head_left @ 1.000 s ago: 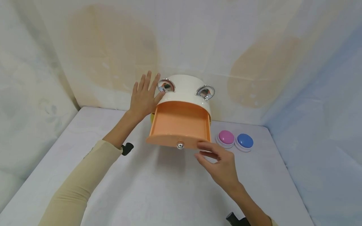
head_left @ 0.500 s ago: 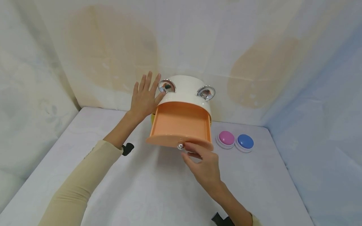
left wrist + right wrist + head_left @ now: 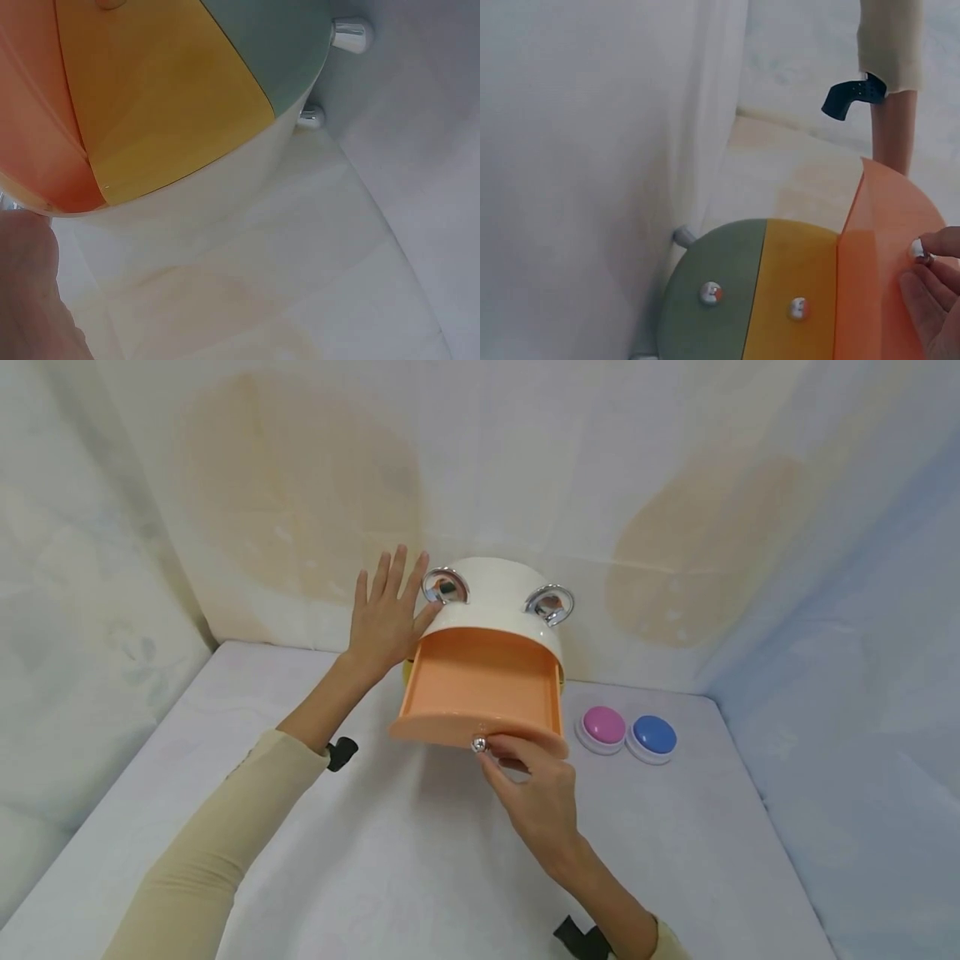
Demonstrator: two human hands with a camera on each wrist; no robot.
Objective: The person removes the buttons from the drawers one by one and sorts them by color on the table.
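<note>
Head view shows one white table [image 3: 420, 860] with a round white cabinet [image 3: 495, 589] at 12 o'clock against the backdrop. Its top orange drawer [image 3: 480, 689] stands pulled well out toward 6 o'clock and looks empty; by my judgement the opening is done or nearly so, and nothing has yet gone in. The left hand [image 3: 386, 614] lies flat with spread fingers against the cabinet's side at 9 o'clock. The right hand [image 3: 536, 789] pinches the small silver knob [image 3: 478, 744] on the drawer front. Right wrist view counts three drawers stacked: orange, yellow drawer [image 3: 795, 292], green drawer [image 3: 712, 300], each with one knob. Two dome buttons sit at 3 o'clock, pink button [image 3: 603, 726] and blue button [image 3: 654, 735]. Two chrome rings [image 3: 444, 586] crown the cabinet.
</note>
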